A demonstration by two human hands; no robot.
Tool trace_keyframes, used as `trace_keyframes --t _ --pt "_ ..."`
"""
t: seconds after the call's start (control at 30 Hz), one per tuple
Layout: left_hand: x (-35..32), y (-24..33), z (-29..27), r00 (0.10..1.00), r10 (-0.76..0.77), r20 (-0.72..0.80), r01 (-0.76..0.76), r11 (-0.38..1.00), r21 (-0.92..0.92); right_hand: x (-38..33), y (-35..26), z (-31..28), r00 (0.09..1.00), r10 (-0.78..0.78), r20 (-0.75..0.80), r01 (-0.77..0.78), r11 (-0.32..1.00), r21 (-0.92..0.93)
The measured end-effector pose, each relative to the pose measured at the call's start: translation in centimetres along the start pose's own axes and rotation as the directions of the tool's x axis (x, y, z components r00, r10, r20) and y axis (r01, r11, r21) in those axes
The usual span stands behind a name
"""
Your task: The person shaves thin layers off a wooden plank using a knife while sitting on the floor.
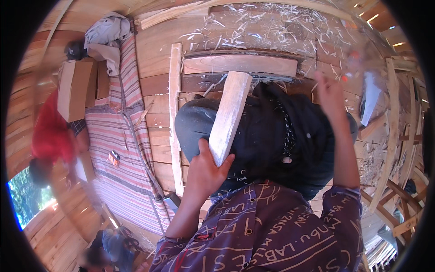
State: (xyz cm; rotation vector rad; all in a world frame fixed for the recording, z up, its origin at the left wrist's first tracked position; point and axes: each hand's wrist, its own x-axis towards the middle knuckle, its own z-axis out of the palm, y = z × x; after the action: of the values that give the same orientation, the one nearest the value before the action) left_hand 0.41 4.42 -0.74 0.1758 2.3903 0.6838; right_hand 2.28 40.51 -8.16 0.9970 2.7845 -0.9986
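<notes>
My left hand (206,170) grips the lower end of a pale, rough-hewn wooden block (232,113), its thumb and fingers on either side. The block slants up and away over my dark-clothed lap, its far end free. My right hand (331,95) is raised to the right of my knees, apart from the block. Its fingers look curled, but motion smears them, and what they hold, if anything, I cannot make out. A faint blur with orange-red spots (354,56) lies beyond it.
Ahead of my knees lies a curved wooden plank (240,65), with wood shavings (272,31) scattered beyond. A long strip of wood (176,122) runs along my left. Farther left are a striped mat (113,131), a cardboard box (74,90) and a person in red (50,131). Another person (115,247) is lower left.
</notes>
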Motion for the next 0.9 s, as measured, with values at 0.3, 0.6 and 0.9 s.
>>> trace_keyframes --t 0.3,0.6,0.9 --pt "-0.6 0.5 1.2 0.996 0.045 -0.08 -0.035 0.991 0.127 -8.8 -9.8 7.0 0.81 -0.516 0.278 0.535 0.845 0.009" --pt "-1.6 0.3 1.0 0.991 0.069 -0.114 -0.046 0.981 0.19 7.8 4.8 0.9 0.986 -0.086 -0.146 0.036 0.948 -0.315" --pt "-0.9 0.0 1.4 0.997 0.029 -0.072 -0.016 0.985 0.17 -6.4 -8.5 4.3 0.797 -0.533 0.283 0.557 0.831 -0.005"
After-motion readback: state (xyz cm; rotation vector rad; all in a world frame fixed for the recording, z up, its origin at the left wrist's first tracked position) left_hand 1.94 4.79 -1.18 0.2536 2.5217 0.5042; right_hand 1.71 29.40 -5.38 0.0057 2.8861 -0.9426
